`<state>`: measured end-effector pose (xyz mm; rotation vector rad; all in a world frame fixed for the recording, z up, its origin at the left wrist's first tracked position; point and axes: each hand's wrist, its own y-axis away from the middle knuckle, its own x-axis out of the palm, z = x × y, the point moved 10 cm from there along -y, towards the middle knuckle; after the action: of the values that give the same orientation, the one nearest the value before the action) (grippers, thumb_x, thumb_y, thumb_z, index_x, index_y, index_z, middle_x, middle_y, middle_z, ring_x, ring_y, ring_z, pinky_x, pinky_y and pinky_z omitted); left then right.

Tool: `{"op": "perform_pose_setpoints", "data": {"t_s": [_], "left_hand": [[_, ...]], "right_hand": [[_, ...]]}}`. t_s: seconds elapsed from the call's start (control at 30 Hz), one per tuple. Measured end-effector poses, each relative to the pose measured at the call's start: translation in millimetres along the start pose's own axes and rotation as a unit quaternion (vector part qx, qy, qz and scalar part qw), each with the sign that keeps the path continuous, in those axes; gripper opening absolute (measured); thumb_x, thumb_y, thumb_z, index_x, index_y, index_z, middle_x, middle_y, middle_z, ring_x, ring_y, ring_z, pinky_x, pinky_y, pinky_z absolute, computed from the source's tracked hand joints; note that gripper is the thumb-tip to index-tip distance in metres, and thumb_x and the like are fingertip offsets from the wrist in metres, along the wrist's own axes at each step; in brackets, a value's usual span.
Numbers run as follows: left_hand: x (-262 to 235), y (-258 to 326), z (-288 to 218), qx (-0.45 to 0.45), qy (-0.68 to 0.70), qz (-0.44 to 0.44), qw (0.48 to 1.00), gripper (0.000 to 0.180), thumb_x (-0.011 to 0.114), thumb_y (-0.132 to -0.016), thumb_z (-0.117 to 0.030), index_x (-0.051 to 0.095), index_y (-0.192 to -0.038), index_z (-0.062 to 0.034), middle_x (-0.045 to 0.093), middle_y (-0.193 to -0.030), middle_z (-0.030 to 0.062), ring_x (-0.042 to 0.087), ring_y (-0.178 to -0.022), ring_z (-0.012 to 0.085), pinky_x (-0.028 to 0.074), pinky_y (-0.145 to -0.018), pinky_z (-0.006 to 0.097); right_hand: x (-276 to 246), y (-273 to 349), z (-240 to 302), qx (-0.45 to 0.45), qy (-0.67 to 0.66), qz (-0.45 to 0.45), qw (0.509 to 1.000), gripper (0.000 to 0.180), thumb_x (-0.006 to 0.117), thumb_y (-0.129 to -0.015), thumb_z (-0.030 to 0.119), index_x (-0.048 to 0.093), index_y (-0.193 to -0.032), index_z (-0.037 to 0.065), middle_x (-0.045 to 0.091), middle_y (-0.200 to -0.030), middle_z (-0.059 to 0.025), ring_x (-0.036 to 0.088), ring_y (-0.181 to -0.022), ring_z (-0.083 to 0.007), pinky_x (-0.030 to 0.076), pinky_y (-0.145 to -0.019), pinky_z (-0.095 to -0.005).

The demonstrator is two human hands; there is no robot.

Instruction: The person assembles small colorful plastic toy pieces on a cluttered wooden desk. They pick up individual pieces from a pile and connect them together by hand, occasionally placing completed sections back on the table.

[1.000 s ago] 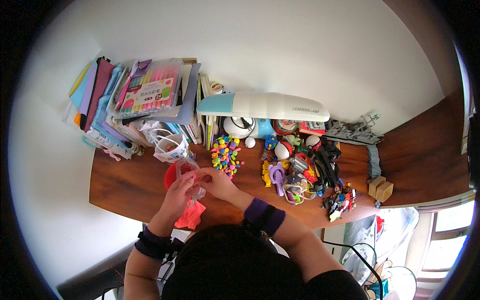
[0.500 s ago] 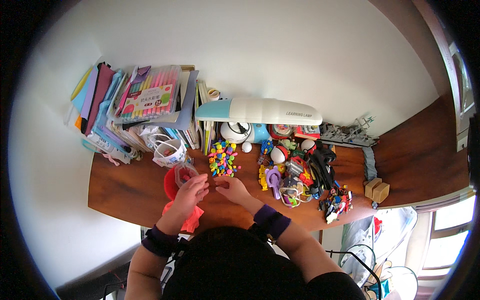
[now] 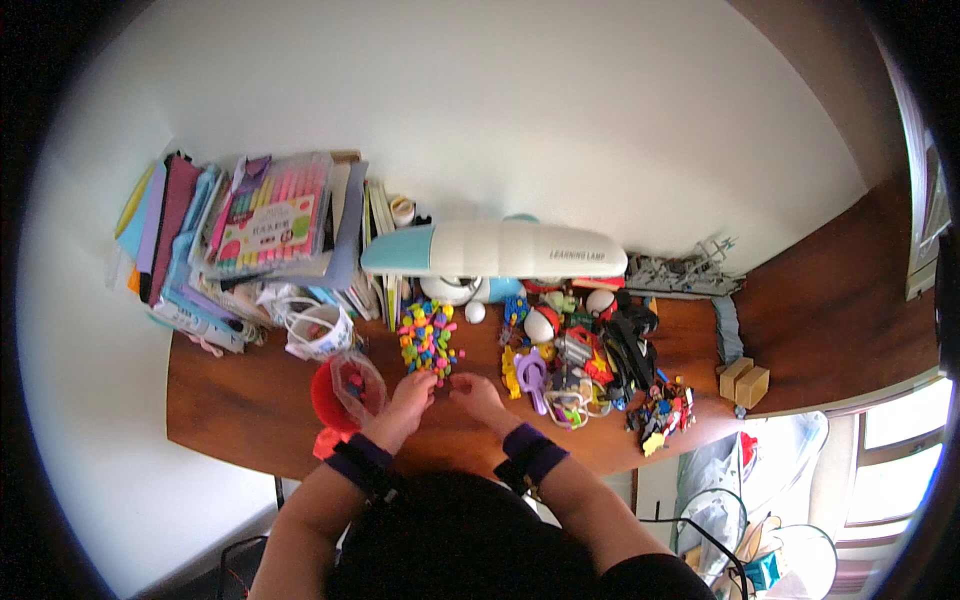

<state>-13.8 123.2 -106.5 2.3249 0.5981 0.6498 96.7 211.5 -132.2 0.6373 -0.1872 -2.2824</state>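
Small, brightly coloured pieces (image 3: 428, 335) lie in a loose heap on the wooden desk. At the heap's near edge is my left hand (image 3: 408, 402), its fingers bent and drawn together; whatever they hold is too small to make out. Facing it from the right, my right hand (image 3: 478, 397) has its thumb and fingers slightly apart, with nothing visible between them. A clear plastic container (image 3: 372, 372) with a few pieces inside leans in a red bowl (image 3: 323, 393), just left of my left hand. Pinkish-orange material (image 3: 328, 441) lies partly hidden below the bowl.
A white handled bucket (image 3: 322, 338) stands behind the bowl. Books and a marker case (image 3: 268, 235) fill the back left. A long lamp (image 3: 495, 250) spans the back. Mixed toys, including a purple one (image 3: 533, 372), crowd the right. Cardboard boxes (image 3: 745, 381) sit at the far right.
My left hand has moved right, from over the container to the heap's near edge, its fingers now bent. My right hand stays nearby, slightly lower. The whole view has shifted a little.
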Motion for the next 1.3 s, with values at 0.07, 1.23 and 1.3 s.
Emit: {"op": "perform_pose_setpoints", "data": {"t_s": [0.07,1.23,1.3], "left_hand": [[2.2,-4.0,10.0,-0.026,0.012,-0.026,0.999,0.014,0.054,-0.084,-0.023,0.057,-0.093,-0.0136,0.047,-0.075,-0.005,0.041,-0.065,0.0083,0.033,-0.056,0.024],[-8.5,-25.3,45.9,-0.07,0.077,-0.035,0.994,0.006,0.053,-0.085,-0.016,0.057,-0.088,-0.0114,0.054,-0.08,-0.0006,0.05,-0.075,0.0103,0.041,-0.067,0.025],[-6.7,-25.8,45.5,-0.073,0.052,-0.015,0.996,0.013,0.054,-0.087,-0.018,0.056,-0.097,-0.01,0.056,-0.089,0.0013,0.053,-0.083,0.0127,0.044,-0.079,0.03]], "right_hand": [[5.1,4.3,-2.5,0.007,-0.039,0.004,0.999,0.039,0.069,-0.075,0.012,0.059,-0.111,0.001,0.066,-0.1,-0.0111,0.063,-0.091,-0.0174,0.05,-0.081,-0.0305],[16.9,13.4,1.8,0.037,-0.032,0.031,0.998,0.025,0.061,-0.081,0.008,0.062,-0.105,0.001,0.066,-0.099,-0.0096,0.064,-0.092,-0.0177,0.05,-0.082,-0.028],[14.1,14.3,2.9,0.026,-0.01,0.027,0.999,0.025,0.06,-0.081,0.008,0.062,-0.105,0.001,0.066,-0.099,-0.0096,0.064,-0.092,-0.0178,0.05,-0.082,-0.0284]]}}
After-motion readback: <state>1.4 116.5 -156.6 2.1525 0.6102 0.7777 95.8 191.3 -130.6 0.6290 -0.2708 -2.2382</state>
